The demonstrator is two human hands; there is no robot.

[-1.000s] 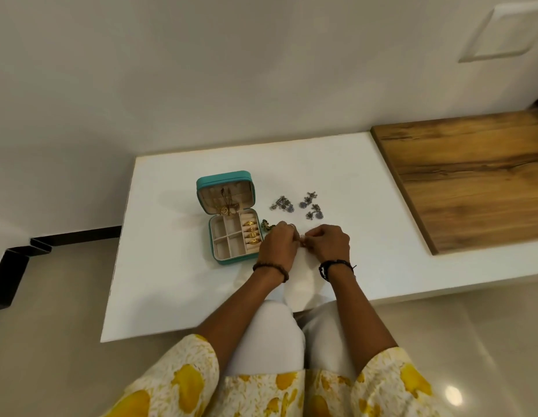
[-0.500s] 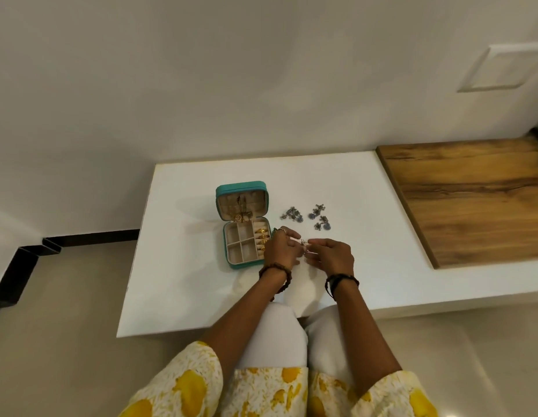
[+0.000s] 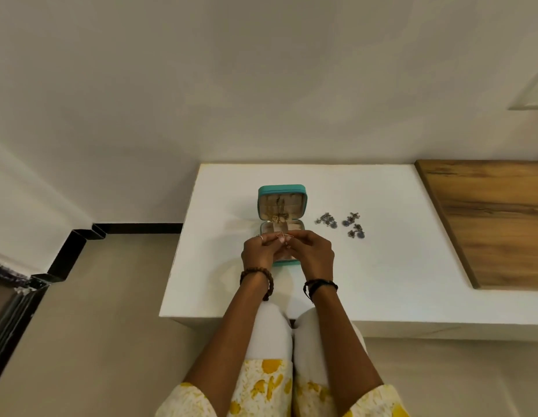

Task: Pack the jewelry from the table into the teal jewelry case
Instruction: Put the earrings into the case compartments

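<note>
The teal jewelry case (image 3: 282,190) stands open on the white table (image 3: 382,266), its lid upright with gold pieces hanging inside. My left hand (image 3: 259,251) and my right hand (image 3: 314,251) are together over the case's tray, covering most of it. Between their fingertips both pinch one small thin piece of jewelry (image 3: 284,237); what kind it is I cannot tell. Several dark silver-blue earrings (image 3: 341,222) lie on the table to the right of the case.
A wooden board (image 3: 496,224) covers the right part of the table. A white wall stands right behind the table. The table's left edge drops to a beige floor with a black skirting (image 3: 135,228). My knees are against the table's front edge.
Both hands have moved left from the bare table beside the case to above its tray, still holding the small piece. The camera has swung left and tilted, so the case now sits central.
</note>
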